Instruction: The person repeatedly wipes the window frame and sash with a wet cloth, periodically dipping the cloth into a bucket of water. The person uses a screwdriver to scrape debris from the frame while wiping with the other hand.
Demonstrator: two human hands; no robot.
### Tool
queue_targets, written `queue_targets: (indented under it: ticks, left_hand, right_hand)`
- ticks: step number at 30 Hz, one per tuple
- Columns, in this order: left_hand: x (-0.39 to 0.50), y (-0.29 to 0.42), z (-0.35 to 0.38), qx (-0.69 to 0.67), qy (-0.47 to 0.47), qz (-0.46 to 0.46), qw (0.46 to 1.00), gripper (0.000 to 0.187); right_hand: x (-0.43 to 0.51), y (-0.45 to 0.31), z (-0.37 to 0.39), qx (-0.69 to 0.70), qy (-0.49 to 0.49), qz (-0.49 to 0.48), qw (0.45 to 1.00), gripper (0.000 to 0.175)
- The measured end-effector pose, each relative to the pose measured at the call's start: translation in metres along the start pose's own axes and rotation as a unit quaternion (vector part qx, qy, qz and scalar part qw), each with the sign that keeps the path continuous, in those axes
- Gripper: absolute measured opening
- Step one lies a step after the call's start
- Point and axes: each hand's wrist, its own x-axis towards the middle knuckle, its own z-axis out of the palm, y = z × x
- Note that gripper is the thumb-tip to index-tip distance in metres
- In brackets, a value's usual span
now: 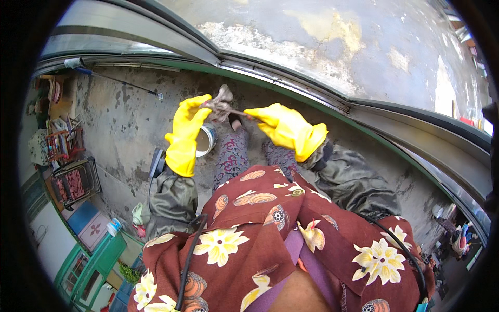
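Observation:
In a yellow rubber glove, my left hand (186,132) pinches a crumpled, wet-looking grey cloth (222,102) between thumb and fingers. My right hand (286,126), gloved the same way, grips the end of a thin brownish strip (237,112) that runs across to the cloth. Whether this strip is a stick or a twisted part of the cloth, I cannot tell. Below the cloth and beside my leg stands a white bucket (213,136), partly behind my left glove. The murky inside of the bucket shows past the glove's edge.
A metal window frame (280,80) with glass panes runs close in front of me. At left, a long-handled squeegee or mop (117,81) leans near the frame. Farther left are a crowded rack (64,140) and a cushioned chair (76,183). The concrete floor (121,117) is stained.

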Motion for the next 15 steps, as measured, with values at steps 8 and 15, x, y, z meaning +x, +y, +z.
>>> queue_targets:
  ticks: [8, 15]
  left_hand:
    - [-0.072, -0.020, -0.080, -0.010, 0.155, -0.161, 0.975, 0.011]
    - [-0.109, -0.090, -0.119, -0.137, 0.367, -0.253, 0.885, 0.017]
  right_hand:
    - [0.014, -0.045, 0.046, -0.068, -0.097, 0.011, 0.993, 0.037]
    - [-0.003, -0.019, 0.043, -0.042, -0.185, 0.093, 0.978, 0.046]
